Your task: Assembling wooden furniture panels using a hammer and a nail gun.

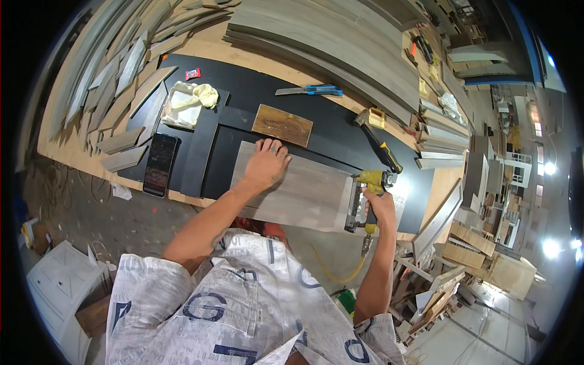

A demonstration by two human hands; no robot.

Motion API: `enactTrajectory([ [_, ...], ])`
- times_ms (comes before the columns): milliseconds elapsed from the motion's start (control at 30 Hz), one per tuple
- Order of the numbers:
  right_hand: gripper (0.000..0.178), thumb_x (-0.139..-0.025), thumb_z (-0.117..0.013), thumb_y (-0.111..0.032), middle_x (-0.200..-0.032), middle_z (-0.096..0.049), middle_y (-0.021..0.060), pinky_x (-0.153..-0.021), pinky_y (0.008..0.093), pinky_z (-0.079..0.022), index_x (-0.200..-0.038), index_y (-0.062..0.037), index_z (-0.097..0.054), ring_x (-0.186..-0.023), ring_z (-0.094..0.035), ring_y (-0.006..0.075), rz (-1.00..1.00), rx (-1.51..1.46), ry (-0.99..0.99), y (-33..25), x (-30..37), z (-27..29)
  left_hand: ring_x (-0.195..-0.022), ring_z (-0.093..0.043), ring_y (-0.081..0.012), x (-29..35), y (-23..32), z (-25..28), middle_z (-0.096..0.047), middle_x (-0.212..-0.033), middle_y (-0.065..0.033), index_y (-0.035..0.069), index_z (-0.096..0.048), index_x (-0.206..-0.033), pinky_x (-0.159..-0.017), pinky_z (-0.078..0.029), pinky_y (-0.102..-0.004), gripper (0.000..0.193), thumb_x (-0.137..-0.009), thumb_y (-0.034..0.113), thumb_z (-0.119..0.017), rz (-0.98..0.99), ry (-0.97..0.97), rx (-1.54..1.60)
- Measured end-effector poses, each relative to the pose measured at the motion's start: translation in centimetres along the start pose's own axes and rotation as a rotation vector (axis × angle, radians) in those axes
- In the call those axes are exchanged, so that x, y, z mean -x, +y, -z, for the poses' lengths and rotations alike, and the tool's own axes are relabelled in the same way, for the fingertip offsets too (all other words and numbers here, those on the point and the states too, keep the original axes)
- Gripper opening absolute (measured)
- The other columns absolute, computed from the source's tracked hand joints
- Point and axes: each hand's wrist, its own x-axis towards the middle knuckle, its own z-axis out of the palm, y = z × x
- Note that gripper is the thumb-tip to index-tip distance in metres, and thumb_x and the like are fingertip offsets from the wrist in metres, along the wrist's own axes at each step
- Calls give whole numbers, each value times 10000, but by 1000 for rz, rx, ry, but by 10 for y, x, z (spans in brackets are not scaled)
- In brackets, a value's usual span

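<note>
A yellow-green and black pneumatic nail gun [369,177] is in my right hand [382,208], its fingers wrapped round the grip. Its black magazine stands over the right end of a flat grey wood-grain panel [304,194]. My left hand [267,163] rests on the panel's far left part, fingers stretched towards its far edge. Just beyond those fingertips lies a brown wooden block [283,125]. Under the panel is a black board [243,79] with raised black strips. Whether the nail gun's nose touches the panel I cannot tell.
A utility knife [310,90], a hammer [378,141], a phone [161,164] and a tray with a pale cloth [182,112] lie around the panel. Grey strips [115,79] crowd the left; long boards [322,45] are stacked behind. A yellow air hose [334,277] hangs from the nail gun.
</note>
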Motion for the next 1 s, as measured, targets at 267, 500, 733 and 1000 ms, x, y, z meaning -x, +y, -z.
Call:
enactTrajectory([
  [267,265,-853,-765,-224,-571,-568,41,-432,307,-450,-766,-9,-637,-445,-541,152,31,82,6,-1,-5,-9,-1068,-513,-296,4,-8,5,-582,-1071,-114,30,-661,-1045,-963,-382,-455,245,-960,250,-593,-7,38,25],
  [500,285,-855,-769,-253,-593,-588,29,-506,289,-448,-821,9,-661,-506,-551,121,206,177,-32,-36,44,-45,-1048,-524,-302,15,-33,22,-581,-1028,-104,37,-646,-1036,-953,-385,-445,193,-952,205,-602,22,88,-6],
  [733,313,-852,-771,-280,-589,-617,61,-498,313,-487,-808,13,-668,-498,-594,148,229,57,-246,-48,37,-111,-1031,-526,-289,14,-33,26,-581,-1011,-104,37,-637,-1001,-925,-391,-434,159,-937,182,-626,-12,100,53],
  [1000,283,-874,-744,-241,-618,-614,47,-485,310,-468,-839,28,-662,-509,-583,135,237,-7,-211,-68,49,-115,-1013,-523,-289,15,-34,27,-579,-988,-108,25,-643,-974,-924,-389,-433,164,-932,182,-628,-16,104,29],
])
